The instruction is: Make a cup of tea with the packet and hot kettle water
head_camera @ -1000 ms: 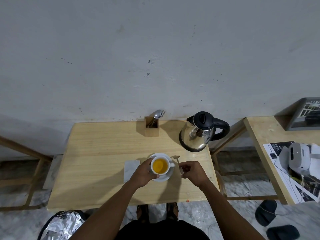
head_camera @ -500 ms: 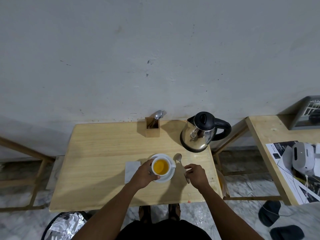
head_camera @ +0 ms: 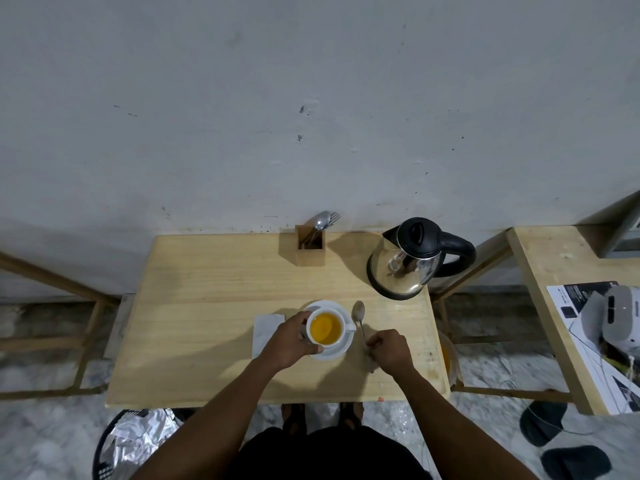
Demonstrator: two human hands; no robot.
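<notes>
A white cup (head_camera: 325, 330) full of amber tea stands on a white saucer (head_camera: 341, 348) near the front of the wooden table (head_camera: 214, 296). My left hand (head_camera: 289, 341) wraps the cup's left side. A metal spoon (head_camera: 360, 318) lies flat on the table just right of the saucer, bowl pointing away from me. My right hand (head_camera: 389, 351) rests on the spoon's handle end, fingers curled over it. The steel kettle (head_camera: 407, 261) with black lid and handle stands at the back right. A white packet or napkin (head_camera: 265, 332) lies left of the saucer.
A wooden holder (head_camera: 310, 250) with a spoon and fork stands at the back edge by the wall. A second table (head_camera: 561, 299) to the right carries a printed box and a white device. A black bin (head_camera: 135, 441) with foil sits on the floor at lower left.
My right hand has lowered the spoon from upright beside the cup to flat on the table right of the saucer. My left hand has stayed on the cup.
</notes>
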